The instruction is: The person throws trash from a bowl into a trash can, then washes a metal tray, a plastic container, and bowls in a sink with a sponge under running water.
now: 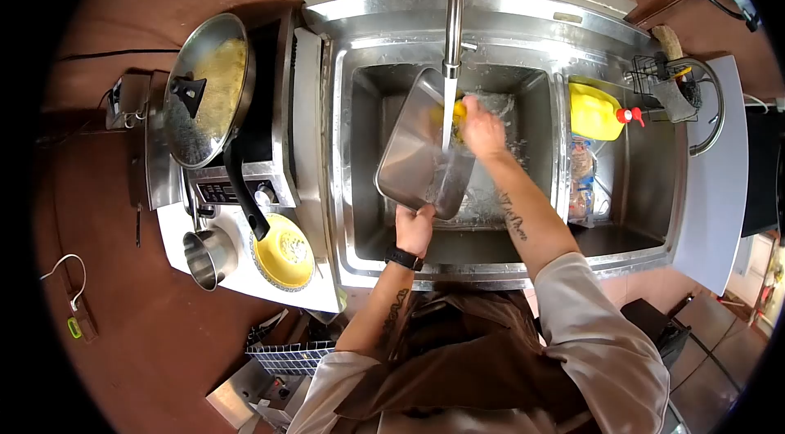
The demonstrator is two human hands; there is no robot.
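Observation:
My left hand (414, 229) grips the near rim of a deep rectangular metal pan (409, 160), which is tilted over the left sink basin. Water (449, 111) runs from the faucet (455, 21) down into the pan. In my right hand (482, 130), at the pan's right side, is a yellow sponge (459, 109), mostly covered by the fingers and a little blurred. The fingers are closed around it. Splashed water wets the floor of the left basin (531, 156).
In the right basin (646, 180) stand a yellow jug (594, 111) with a red cap and some plastic packets (581, 176). A wire rack (650, 78) sits behind them. On the left are a lidded frying pan (217, 98), a metal pot (209, 258) and a yellow bowl (282, 258).

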